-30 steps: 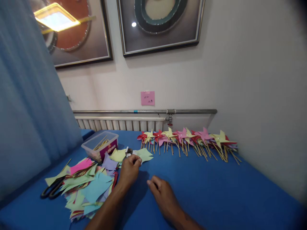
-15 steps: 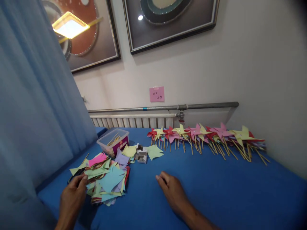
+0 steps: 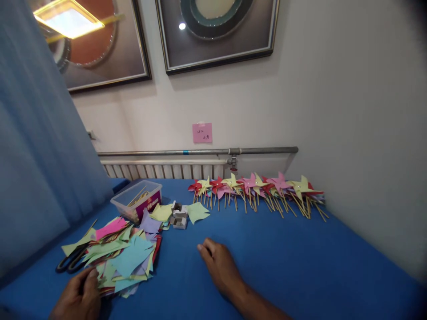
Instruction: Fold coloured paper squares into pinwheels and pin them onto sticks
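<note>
My left hand (image 3: 78, 293) is at the lower left, its thumb and fingers drawn together beside the near left edge of a pile of cut coloured paper pieces (image 3: 131, 255). Whether a sheet is between those fingertips I cannot make out. Black scissor handles (image 3: 75, 258) stick out from under the pile, just beyond this hand. To the right of the pile, my right hand (image 3: 220, 264) rests on the blue table cover (image 3: 283, 266) with its fingers curled and nothing visible in them.
Behind the pile stands a clear plastic tub (image 3: 138, 200) with sticks in it. Small open boxes (image 3: 179, 216) sit beside a pale green paper piece (image 3: 198, 212). Finished paper pinwheels (image 3: 248, 184) on sticks line the back right. A blue curtain (image 3: 43, 133) hangs at left.
The view has turned right, so everything sits further left. My left hand has drawn back toward me along the pile, uncovering more of the scissor handles. My right hand keeps its curled pose.
</note>
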`<state>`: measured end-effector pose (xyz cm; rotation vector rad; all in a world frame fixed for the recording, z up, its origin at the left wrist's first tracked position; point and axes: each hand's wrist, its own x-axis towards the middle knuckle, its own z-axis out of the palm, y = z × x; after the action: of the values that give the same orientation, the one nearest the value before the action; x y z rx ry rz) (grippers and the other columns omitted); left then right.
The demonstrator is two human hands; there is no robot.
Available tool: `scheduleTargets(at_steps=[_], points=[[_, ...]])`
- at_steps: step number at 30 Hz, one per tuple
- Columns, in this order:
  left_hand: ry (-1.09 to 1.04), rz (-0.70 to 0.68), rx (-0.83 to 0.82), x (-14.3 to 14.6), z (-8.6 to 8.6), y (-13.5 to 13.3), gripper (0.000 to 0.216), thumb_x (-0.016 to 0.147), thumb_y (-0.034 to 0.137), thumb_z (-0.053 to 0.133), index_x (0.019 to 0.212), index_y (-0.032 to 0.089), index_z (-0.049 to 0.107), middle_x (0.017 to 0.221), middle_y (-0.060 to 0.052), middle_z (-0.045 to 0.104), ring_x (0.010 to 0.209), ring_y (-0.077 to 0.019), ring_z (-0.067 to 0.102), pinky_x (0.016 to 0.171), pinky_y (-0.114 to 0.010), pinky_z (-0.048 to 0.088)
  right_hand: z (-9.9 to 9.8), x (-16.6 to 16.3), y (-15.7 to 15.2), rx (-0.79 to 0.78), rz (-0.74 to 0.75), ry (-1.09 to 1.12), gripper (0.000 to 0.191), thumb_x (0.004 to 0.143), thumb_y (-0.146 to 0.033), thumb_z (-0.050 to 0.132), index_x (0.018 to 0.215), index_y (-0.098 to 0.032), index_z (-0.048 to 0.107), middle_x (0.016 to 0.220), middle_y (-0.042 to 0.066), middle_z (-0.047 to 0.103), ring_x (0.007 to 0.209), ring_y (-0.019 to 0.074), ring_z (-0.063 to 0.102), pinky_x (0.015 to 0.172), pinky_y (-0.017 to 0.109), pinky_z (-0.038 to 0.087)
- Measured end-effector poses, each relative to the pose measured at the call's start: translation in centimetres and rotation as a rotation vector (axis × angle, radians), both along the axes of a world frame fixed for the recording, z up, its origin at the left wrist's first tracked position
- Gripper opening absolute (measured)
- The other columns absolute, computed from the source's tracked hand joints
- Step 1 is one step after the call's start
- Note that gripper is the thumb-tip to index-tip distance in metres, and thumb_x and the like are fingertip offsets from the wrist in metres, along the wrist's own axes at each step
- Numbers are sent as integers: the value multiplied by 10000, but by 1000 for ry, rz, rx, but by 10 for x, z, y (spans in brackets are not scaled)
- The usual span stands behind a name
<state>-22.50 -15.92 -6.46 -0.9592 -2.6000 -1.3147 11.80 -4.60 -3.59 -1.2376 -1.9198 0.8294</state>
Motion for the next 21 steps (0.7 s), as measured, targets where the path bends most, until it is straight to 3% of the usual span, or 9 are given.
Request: scheduleTargets(at_steps=[6,21], points=[[-46,52,-113,19,28,2,449,902,513,424,1121,218,683,1054,-95,743,920,-280,669,780,-352,484,0,-1,1,1,1,4,375,978,-385,452,651,-222,365,551,-68,391,533,112,366,549,275,190],[1,-1,-86,20,23,3,383,915,476,446,1067,226,693,1115,-86,745,980,-282,670,823,-350,481,-1,-1,3,20,-4,17,383,970,-426,435,652,-223,367,560,-65,399,550,118,386,555,265,222]])
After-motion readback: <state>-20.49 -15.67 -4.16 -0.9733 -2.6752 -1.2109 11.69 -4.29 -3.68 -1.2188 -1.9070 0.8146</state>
